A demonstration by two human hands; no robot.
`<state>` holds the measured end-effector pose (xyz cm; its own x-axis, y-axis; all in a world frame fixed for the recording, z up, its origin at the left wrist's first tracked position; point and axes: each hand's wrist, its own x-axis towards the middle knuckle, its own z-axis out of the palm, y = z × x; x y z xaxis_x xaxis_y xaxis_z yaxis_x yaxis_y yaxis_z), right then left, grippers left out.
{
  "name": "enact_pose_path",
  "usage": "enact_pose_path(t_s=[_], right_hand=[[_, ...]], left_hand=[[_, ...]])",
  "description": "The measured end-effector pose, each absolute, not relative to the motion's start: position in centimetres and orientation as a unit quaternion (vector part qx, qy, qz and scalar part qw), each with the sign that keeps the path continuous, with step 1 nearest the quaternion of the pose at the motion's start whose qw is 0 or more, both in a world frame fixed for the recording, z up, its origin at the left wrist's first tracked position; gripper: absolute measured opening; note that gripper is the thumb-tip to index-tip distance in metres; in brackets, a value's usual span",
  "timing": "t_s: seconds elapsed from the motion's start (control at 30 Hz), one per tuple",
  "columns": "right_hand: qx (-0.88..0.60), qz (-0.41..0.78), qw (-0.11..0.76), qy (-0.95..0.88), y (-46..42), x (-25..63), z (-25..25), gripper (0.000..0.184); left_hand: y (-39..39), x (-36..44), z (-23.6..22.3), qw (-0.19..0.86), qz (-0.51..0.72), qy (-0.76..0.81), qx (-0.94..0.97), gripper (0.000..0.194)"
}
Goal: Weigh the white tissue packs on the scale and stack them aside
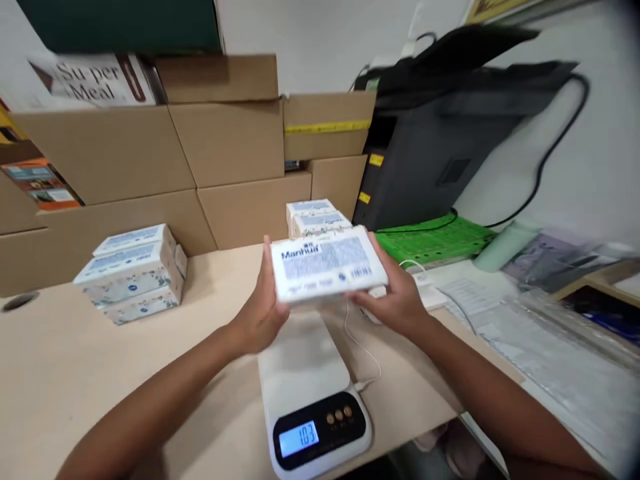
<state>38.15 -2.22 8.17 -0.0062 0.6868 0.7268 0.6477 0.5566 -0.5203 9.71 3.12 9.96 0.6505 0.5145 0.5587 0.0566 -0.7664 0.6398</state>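
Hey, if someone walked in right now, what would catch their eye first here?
Probably the white Manhua pack in the centre, gripped at its ends by the left hand and right hand just above the white scale. The scale's blue display glows at the table's near edge. A stack of similar packs sits to the left, before brown cartons.

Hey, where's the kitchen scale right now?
The white scale sits at the table's near edge, bottom centre of the head view, directly below the tissue pack held between both hands.
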Motion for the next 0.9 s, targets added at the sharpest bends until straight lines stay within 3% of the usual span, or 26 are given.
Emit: enact_pose_path(t_s=[0.13, 0.3, 0.47, 0.67, 0.77, 0.9], right_hand=[[-0.558, 0.03, 0.525, -0.642, 2.3, 39.9, 6.6, 0.078], [-0.611, 0.011, 0.504, -0.61, 2.8, 40.0, 2.4, 0.075], [-0.61, -0.026, 0.5, -0.614, 2.9, 41.2, 0.8, 0.071], [-0.577, 0.007, 0.572, -0.583, 2.7, 42.3, 0.4, 0.058], [-0.564, -0.02, 0.595, -0.572, 2.1, 42.1, 0.5, 0.055], [-0.53, -0.175, 0.596, -0.578, 0.8, 41.2, 0.7, 0.053]], left_hand=[[8.9, 13.0, 8.4, 0.299, 0.31, 0.348, 0.833, 0.117], [11.1, 13.4, 3.7, 0.296, 0.265, 0.408, 0.822, 0.109], [10.7, 12.4, 3.9, 0.312, 0.282, 0.418, 0.805, 0.098], [9.6, 11.4, 6.9, 0.364, 0.31, 0.477, 0.738, 0.118], [8.6, 8.8, 10.9, 0.279, 0.366, 0.488, 0.742, 0.114], [6.2, 2.1, 17.4, 0.141, 0.377, 0.502, 0.766, 0.099]])
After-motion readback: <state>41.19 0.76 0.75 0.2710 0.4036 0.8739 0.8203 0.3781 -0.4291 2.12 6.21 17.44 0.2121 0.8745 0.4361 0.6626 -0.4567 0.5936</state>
